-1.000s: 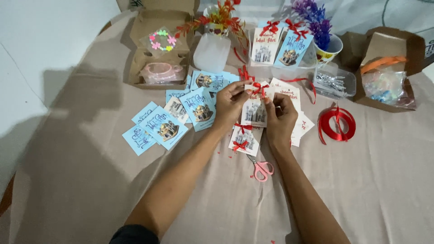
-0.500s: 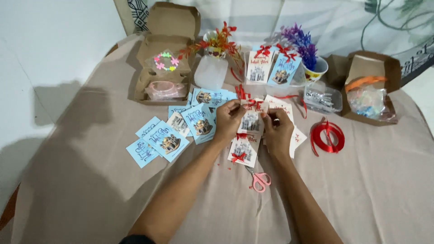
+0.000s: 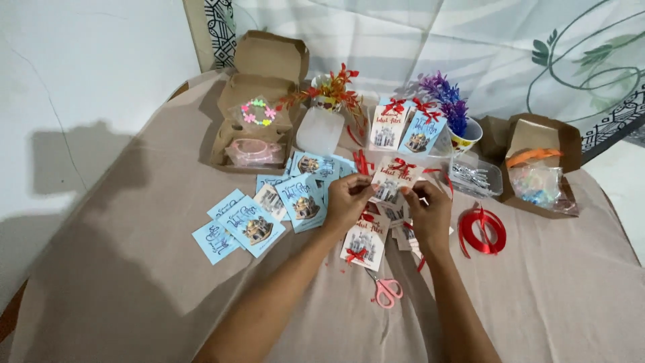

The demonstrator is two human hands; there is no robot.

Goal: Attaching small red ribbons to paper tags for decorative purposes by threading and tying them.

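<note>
White card [image 3: 392,183] with a building picture and a small red ribbon bow at its top is held above the beige tablecloth [image 3: 134,269], pinched between the left hand [image 3: 349,199] and right hand [image 3: 430,210]. Blue cards [image 3: 269,212] are fanned out to the left; brown cardboard boxes [image 3: 259,101] are set behind them.
</note>
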